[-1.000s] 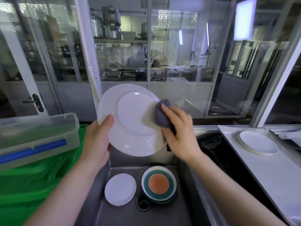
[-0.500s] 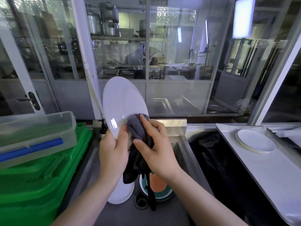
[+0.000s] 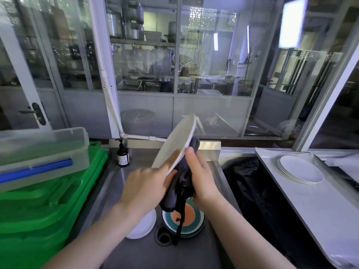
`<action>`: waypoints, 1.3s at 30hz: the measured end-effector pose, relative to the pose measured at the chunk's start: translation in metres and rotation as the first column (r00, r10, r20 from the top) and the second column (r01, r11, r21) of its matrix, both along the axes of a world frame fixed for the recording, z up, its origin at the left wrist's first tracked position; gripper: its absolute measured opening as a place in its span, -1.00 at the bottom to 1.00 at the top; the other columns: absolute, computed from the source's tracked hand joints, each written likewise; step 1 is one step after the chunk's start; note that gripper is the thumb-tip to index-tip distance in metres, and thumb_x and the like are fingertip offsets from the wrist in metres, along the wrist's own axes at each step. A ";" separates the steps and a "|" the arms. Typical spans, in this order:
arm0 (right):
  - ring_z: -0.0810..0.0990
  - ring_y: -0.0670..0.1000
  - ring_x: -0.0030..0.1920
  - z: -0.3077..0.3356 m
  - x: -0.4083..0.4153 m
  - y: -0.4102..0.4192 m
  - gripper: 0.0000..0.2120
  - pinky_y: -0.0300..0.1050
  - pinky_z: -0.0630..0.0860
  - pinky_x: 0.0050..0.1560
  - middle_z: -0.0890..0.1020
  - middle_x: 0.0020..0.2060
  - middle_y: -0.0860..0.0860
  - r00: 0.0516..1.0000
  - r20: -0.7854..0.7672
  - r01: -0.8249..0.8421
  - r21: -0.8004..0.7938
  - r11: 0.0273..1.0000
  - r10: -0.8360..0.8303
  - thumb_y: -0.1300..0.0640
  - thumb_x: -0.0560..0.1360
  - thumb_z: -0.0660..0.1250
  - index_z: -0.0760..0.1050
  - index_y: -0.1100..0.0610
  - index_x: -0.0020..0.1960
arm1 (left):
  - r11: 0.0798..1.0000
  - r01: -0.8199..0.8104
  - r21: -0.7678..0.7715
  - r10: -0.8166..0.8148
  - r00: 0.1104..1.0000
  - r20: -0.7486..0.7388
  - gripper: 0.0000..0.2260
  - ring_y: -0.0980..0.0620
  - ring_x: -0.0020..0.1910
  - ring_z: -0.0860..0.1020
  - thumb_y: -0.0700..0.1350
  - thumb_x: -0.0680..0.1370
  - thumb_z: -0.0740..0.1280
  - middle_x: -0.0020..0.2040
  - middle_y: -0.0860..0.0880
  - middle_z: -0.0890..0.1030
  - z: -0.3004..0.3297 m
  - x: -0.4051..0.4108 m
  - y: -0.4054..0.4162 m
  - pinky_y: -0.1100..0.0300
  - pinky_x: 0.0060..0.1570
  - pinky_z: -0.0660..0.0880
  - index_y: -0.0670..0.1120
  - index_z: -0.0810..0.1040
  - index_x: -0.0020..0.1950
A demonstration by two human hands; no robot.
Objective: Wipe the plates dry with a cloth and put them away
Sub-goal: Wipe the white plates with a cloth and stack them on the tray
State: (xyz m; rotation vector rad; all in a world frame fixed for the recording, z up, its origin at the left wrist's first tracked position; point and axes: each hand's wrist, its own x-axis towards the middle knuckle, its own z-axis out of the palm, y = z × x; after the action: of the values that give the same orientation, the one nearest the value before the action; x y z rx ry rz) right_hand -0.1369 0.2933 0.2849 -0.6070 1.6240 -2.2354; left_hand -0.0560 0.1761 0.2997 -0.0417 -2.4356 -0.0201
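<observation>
From the head view, the left hand [image 3: 144, 188] grips the lower edge of a round white ceramic plate [image 3: 177, 141], tilted steeply over the steel sink [image 3: 124, 183]. The right hand [image 3: 202, 178] presses a dark grey cloth [image 3: 181, 181] against the plate's right face, fingers curled round it.

In the sink [image 3: 136, 249] lie two plates: a small plate [image 3: 142, 226] left of a patterned plate [image 3: 184, 220]. A plate stack [image 3: 300, 169] sits on the right counter [image 3: 320, 210]; bins [image 3: 38, 220] stand left.
</observation>
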 end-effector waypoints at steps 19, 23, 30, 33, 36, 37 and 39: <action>0.66 0.13 -0.05 -0.054 -0.029 0.072 -0.53 -0.10 0.61 -0.14 0.67 -0.01 0.21 0.944 0.319 0.131 -0.130 0.983 -0.084 0.14 0.28 0.32 0.53 0.30 0.15 | -0.271 -0.124 0.955 -0.396 0.918 0.007 -0.42 -0.06 0.21 0.57 0.06 0.47 0.39 0.34 -0.07 0.52 -0.039 -0.031 -0.007 -0.03 0.12 0.55 -0.06 0.33 0.44; 0.66 0.11 -0.06 -0.053 -0.031 0.092 -0.74 -0.04 0.60 -0.08 0.70 -0.10 0.15 0.965 0.248 0.111 -0.073 0.991 -0.089 0.27 0.31 0.42 0.59 0.21 0.00 | -0.499 -0.150 0.853 -0.438 0.893 -0.099 -0.81 -0.09 -0.26 0.69 -0.27 0.56 0.18 -0.11 -0.17 0.71 -0.038 -0.037 -0.003 0.10 -0.40 0.61 -0.19 0.51 0.13; 0.65 0.15 0.08 -0.045 -0.045 0.116 -0.64 0.18 0.53 0.18 0.66 0.07 0.13 0.895 0.222 0.393 0.014 0.920 -0.386 0.23 0.49 0.40 0.46 0.15 0.27 | -0.204 0.042 0.978 -0.397 0.910 -0.122 -0.70 -0.06 -0.11 0.69 -0.39 0.56 0.17 -0.03 -0.06 0.71 -0.049 -0.043 0.020 0.06 -0.26 0.62 -0.05 0.56 0.10; 0.61 0.01 0.11 -0.041 -0.049 0.123 -0.62 0.11 0.51 0.23 0.63 0.09 -0.02 0.887 0.024 0.458 0.085 0.885 -0.461 0.24 0.49 0.35 0.44 -0.02 0.26 | -0.015 0.058 0.998 -0.417 0.907 -0.059 -0.64 -0.07 -0.02 0.67 -0.37 0.55 0.20 0.04 -0.04 0.69 -0.053 -0.040 0.028 0.07 -0.16 0.62 0.04 0.60 0.12; 0.50 -0.17 0.20 -0.031 -0.050 0.119 -0.45 -0.24 0.42 0.23 0.56 0.14 -0.20 0.810 -0.394 0.523 0.149 0.839 -0.435 0.35 0.37 0.35 0.44 -0.15 0.22 | 0.069 0.055 0.996 -0.388 0.921 -0.024 -0.63 -0.04 -0.03 0.67 -0.41 0.56 0.12 0.02 0.00 0.70 -0.054 -0.041 0.040 0.12 -0.19 0.61 -0.06 0.53 0.20; 0.46 -0.16 0.25 -0.031 -0.052 0.117 -0.42 -0.28 0.37 0.26 0.53 0.19 -0.18 0.780 -0.473 0.537 0.169 0.826 -0.411 0.36 0.36 0.37 0.42 -0.11 0.26 | 0.085 0.058 0.995 -0.391 0.920 -0.021 -0.62 -0.02 -0.05 0.68 -0.42 0.55 0.11 0.00 0.02 0.70 -0.054 -0.041 0.044 0.15 -0.21 0.61 -0.04 0.55 0.17; 0.44 -0.18 0.26 -0.026 -0.055 0.113 -0.40 -0.39 0.33 0.24 0.50 0.22 -0.20 0.766 -0.501 0.549 0.184 0.816 -0.402 0.33 0.38 0.40 0.37 -0.06 0.32 | 0.116 0.047 0.992 -0.407 0.913 0.005 -0.57 -0.02 -0.08 0.69 -0.41 0.54 0.11 -0.03 0.01 0.71 -0.053 -0.040 0.053 0.13 -0.21 0.62 0.06 0.58 0.06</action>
State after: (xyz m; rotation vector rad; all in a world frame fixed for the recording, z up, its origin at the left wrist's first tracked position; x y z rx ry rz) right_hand -0.1916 0.4061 0.2589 -0.7018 2.5803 -2.1686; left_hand -0.0964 0.2288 0.2464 0.1958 -2.1166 -1.9383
